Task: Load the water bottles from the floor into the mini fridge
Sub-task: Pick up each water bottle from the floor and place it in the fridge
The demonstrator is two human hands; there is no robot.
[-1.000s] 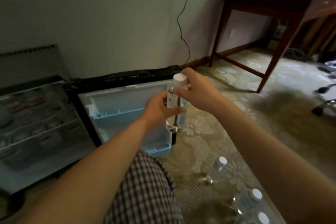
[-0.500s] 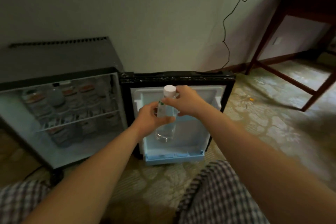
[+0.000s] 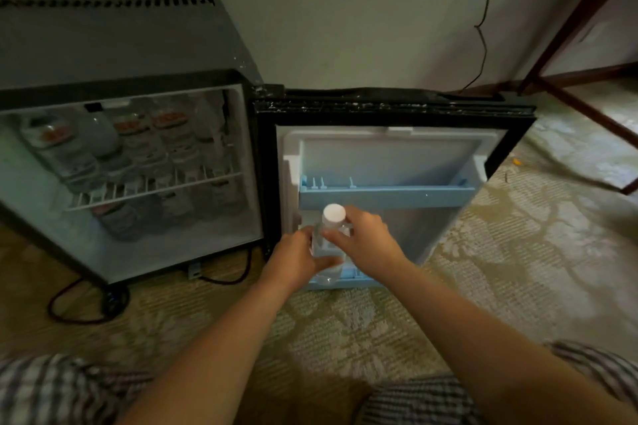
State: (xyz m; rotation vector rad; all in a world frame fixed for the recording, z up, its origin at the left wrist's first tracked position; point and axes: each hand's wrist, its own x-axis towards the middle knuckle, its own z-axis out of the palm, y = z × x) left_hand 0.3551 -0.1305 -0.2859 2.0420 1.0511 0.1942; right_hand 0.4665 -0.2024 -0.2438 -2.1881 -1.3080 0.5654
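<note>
A mini fridge (image 3: 131, 86) stands on patterned carpet (image 3: 518, 269) against the wall, its door (image 3: 393, 110) swung fully open toward three o'clock so that both the cabinet and the door racks face the kneeling person. The cabinet, at nine o'clock from the hands, already looks well stocked: blurred bottles crowd the space above and below the wire shelf (image 3: 152, 190), which probably explains why this load is headed for the door instead. The upper door rack (image 3: 386, 195) sits empty at twelve o'clock from the hands; the lower door rack (image 3: 348, 281), partly hidden behind them, appears to be the target.

Both hands carry a single clear water bottle (image 3: 328, 245), white cap (image 3: 334, 212) up and body roughly upright, seemingly so it drops straight into the rack without tipping. The left hand (image 3: 293, 262) is wrapped around the lower body from eight o'clock, fingers curled closed on the plastic. The right hand (image 3: 369, 241) is closed on the bottle's shoulder from three o'clock, thumb and fingertips pinching just beneath the cap. The bottle lies between the two palms, its base at or just above the lower rack; whether it has touched down cannot be told.
</note>
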